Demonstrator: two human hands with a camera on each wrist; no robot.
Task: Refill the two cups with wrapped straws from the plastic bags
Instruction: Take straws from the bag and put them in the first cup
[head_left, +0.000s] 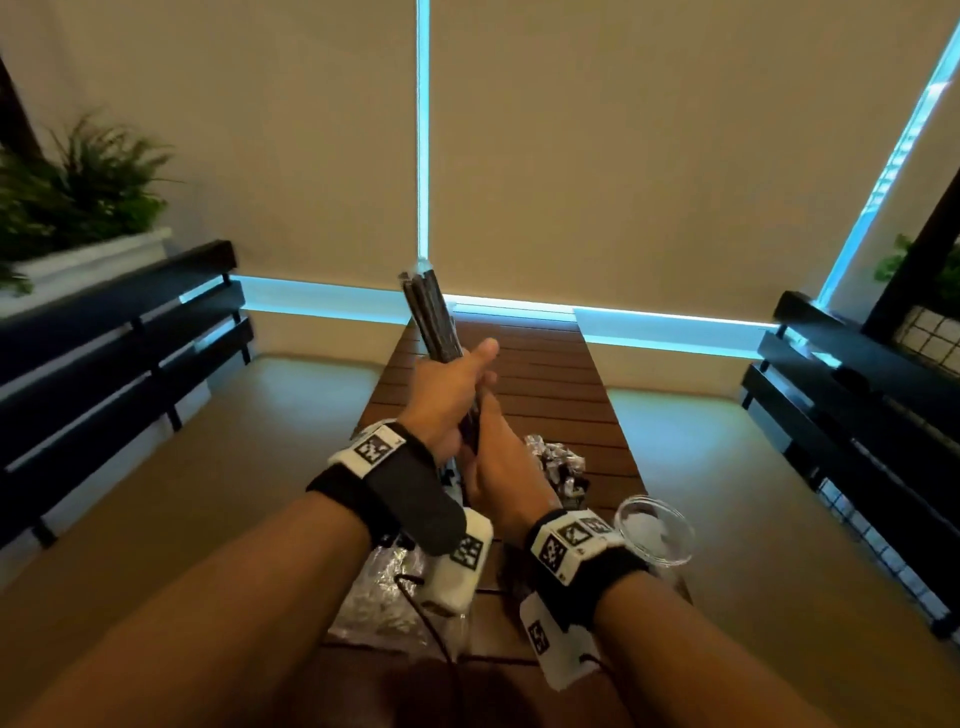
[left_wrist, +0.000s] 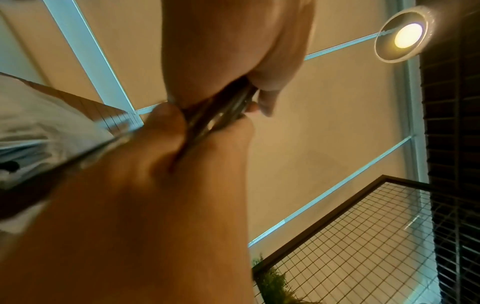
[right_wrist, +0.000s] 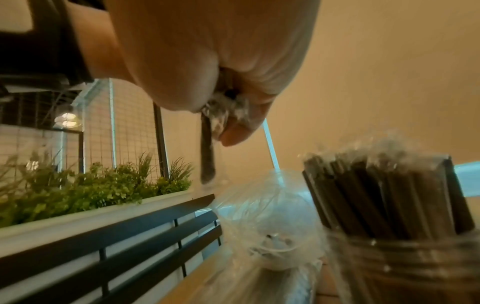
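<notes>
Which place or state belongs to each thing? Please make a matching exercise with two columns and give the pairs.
Things:
1. bundle of straws
2. empty cup
3. full cup
4. plant

Places or states:
A. packed with dark straws
B. in a white box on the left
C. on the table, near the right wrist
D. gripped by the left hand and right hand

Pairs: 1-D, 2-C, 3-A, 4-B

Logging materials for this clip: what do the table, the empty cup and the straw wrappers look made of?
Table: brown slatted wood or wood-look boards, matte. Empty cup: clear, probably plastic; the tabletop shows through it. Bundle of wrapped straws: dark straws in thin, glossy clear film, judging by the glints.
</notes>
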